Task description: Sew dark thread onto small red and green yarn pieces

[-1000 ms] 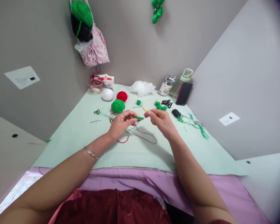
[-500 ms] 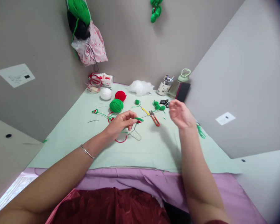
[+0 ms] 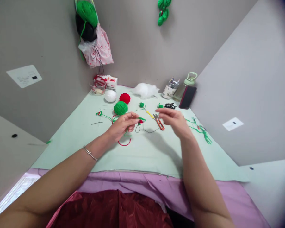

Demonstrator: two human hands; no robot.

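Left of the orange snips (image 3: 159, 123), the left hand (image 3: 123, 124) pinches a small green-and-red yarn piece (image 3: 141, 120); whether the right hand (image 3: 175, 123) grips anything, I cannot tell

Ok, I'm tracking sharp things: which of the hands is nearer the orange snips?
Right: the right hand is close by the orange snips, mostly to their right; the left hand is farther off leftward.
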